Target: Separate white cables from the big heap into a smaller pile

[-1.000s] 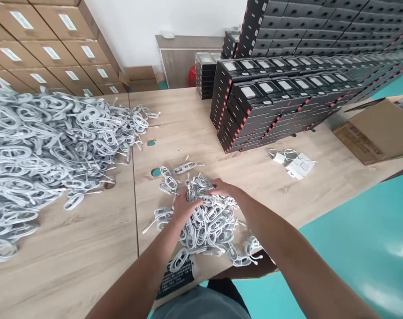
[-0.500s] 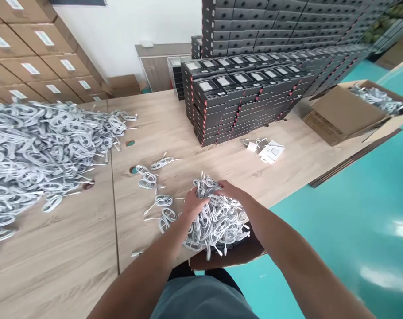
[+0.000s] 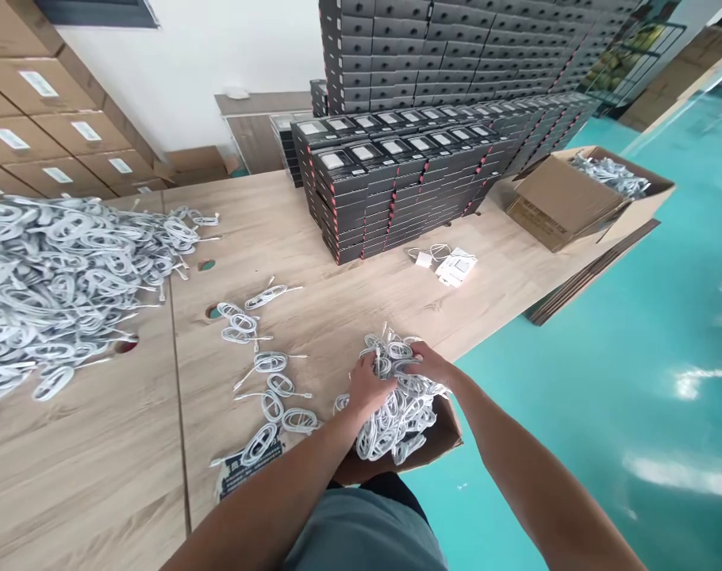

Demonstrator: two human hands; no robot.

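Note:
A heap of coiled white charging cables (image 3: 397,416) lies at the table's front edge and spills over it into an open cardboard box (image 3: 447,436). My left hand (image 3: 370,387) is pressed into the near left side of the heap, fingers curled round some coils. On the opposite side, my right hand (image 3: 431,366) grips the heap, its fingertips partly hidden among the cables. Several loose coiled cables (image 3: 270,362) are scattered on the table to the left of my hands. One coil rests on a dark printed sheet (image 3: 259,464) beside my left forearm.
A much larger cable pile (image 3: 81,285) covers the table's left part. Stacked black boxes (image 3: 409,198) stand at the back. A white adapter and small white box (image 3: 456,267) lie in front of them. An open carton (image 3: 566,198) with cables stands at right.
Both hands have pushed the heap toward me and over the edge, with more cables now down in the box. The view has shifted right; the printed sheet now shows.

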